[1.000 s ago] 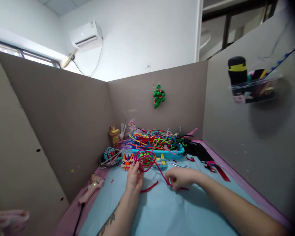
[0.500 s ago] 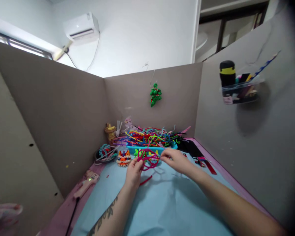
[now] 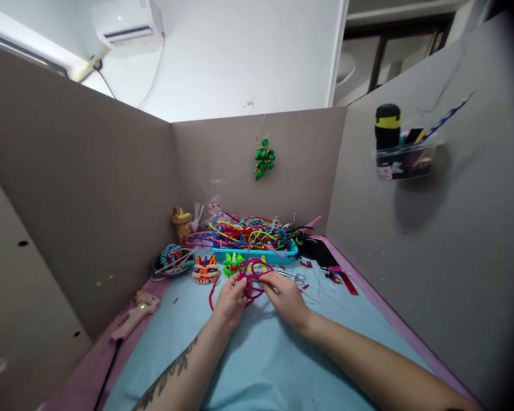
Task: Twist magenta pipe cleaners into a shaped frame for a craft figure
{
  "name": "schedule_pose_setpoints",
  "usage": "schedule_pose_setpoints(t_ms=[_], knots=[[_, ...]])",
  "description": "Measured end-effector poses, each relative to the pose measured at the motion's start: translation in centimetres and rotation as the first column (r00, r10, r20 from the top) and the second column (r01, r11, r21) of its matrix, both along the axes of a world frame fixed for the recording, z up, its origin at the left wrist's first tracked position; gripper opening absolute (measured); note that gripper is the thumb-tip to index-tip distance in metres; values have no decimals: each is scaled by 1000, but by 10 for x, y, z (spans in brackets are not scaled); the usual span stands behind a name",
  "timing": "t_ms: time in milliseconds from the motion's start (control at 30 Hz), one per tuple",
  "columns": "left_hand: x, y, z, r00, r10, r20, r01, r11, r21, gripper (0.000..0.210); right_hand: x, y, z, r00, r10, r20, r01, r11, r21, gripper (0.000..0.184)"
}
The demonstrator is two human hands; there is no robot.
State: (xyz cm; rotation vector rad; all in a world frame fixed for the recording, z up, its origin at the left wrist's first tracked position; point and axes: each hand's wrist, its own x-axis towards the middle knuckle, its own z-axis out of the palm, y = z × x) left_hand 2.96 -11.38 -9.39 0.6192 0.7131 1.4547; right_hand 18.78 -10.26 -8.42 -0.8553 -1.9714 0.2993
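My left hand (image 3: 231,302) pinches a looped bundle of magenta pipe cleaner (image 3: 245,275) above the blue cloth. The fingers of my right hand (image 3: 288,299) are closed on the right side of the same loops, close to my left fingertips. A red pipe cleaner strand (image 3: 211,295) curves out behind my left hand; whether it joins the bundle I cannot tell. Just beyond the loops sit an orange and cream pipe cleaner figure (image 3: 205,270) and a green one (image 3: 232,265). A yellow figure is partly hidden by the loops.
A blue tray (image 3: 278,257) heaped with colourful pipe cleaners stands at the back. Scissors (image 3: 300,279) lie right of my hands. A glue gun (image 3: 137,317) with a lit light rests at left, near a dark bowl (image 3: 157,268). Grey panels (image 3: 252,200) enclose the table.
My right hand has moved left and down onto the magenta loops, nearer my left hand. The red strand now arcs left of my left hand. The whole view has shifted slightly.
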Motion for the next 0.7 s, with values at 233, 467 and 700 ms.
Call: schedule_pose_setpoints(t_ms=[233, 467, 700], knots=[[0, -1, -2, 995, -97, -12, 97, 995, 27, 31, 0, 3, -10, 997, -2, 73, -12, 981, 196, 30], [-2, -1, -4, 985, -170, -40, 172, 985, 33, 32, 8, 6, -12, 949, -101, 298, -55, 878, 475, 34], [-3, 1, -2, 983, -165, -77, 170, 984, 59, 30, 8, 12, -15, 921, -135, 365, -48, 891, 451, 34]])
